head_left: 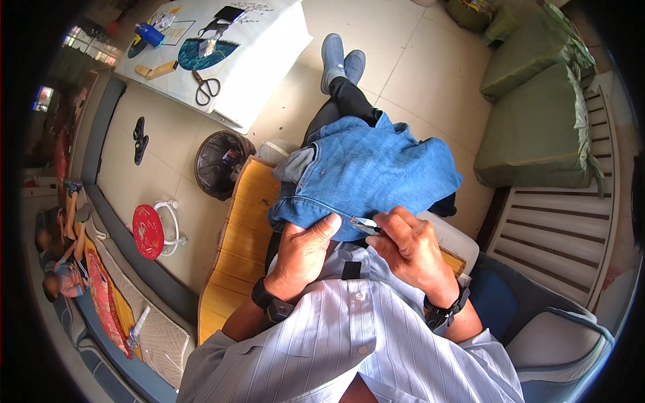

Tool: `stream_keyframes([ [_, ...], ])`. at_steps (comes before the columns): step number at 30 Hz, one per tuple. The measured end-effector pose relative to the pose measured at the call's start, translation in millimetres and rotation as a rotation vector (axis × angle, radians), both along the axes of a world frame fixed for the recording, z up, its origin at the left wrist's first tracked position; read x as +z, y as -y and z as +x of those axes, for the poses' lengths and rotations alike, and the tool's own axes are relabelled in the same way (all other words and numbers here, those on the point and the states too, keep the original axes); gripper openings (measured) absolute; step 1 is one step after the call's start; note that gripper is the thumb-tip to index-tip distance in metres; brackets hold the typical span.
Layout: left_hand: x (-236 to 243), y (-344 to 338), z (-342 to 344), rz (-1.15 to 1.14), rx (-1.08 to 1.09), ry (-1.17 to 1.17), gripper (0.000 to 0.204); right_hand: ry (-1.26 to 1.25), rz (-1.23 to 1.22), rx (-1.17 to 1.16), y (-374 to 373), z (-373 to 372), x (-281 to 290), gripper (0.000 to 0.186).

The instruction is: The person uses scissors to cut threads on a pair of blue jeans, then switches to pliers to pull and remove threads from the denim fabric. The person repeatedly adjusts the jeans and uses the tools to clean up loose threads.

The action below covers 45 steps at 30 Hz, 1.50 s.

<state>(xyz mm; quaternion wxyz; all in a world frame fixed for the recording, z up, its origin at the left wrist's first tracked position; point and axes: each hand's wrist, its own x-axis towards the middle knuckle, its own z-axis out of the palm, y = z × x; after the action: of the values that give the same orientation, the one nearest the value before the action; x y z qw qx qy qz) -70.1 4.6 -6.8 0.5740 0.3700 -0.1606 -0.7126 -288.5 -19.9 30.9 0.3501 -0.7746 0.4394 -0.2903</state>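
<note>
One blue denim garment [376,174] lies rumpled. At its near edge, one left hand [300,258] has its grip pinched on it; one right hand [408,247] has its grip clamped around one parted pair of snips [365,222], long axis roughly sideways, pointing toward the left hand.

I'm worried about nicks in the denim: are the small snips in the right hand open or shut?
Open: the snips in the right hand show two blades spread apart, over the denim.
</note>
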Motion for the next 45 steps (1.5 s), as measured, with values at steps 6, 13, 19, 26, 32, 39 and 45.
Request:
stream_keyframes([
  [6, 0, 0, 0, -0.008, -0.005, -0.003, 0.047, -0.012, -0.029, -0.026, -1, 3, 0, 0.031],
  [13, 2, 1, -1, -0.007, -0.01, -0.008, 0.048, 0.036, -0.042, -0.058, -1, 4, 0, 0.031],
  [19, 1, 1, -1, -0.013, -0.008, 0.004, 0.048, -0.05, -0.05, -0.042, -3, 2, 4, 0.033],
  [26, 1, 1, -1, -0.018, -0.016, 0.013, 0.048, -0.074, -0.061, -0.047, -3, 5, 6, 0.035],
  [32, 2, 0, -2, -0.02, -0.003, 0.021, 0.048, -0.111, -0.067, -0.049, -3, 6, 8, 0.035],
  [39, -1, -1, 0, -0.023, -0.008, 0.059, 0.046, -0.112, -0.043, -0.05, -2, 7, 11, 0.034],
  [45, 0, -1, -1, -0.035, -0.004, 0.055, 0.047, -0.014, 0.063, -0.048, -2, 8, 8, 0.031],
])
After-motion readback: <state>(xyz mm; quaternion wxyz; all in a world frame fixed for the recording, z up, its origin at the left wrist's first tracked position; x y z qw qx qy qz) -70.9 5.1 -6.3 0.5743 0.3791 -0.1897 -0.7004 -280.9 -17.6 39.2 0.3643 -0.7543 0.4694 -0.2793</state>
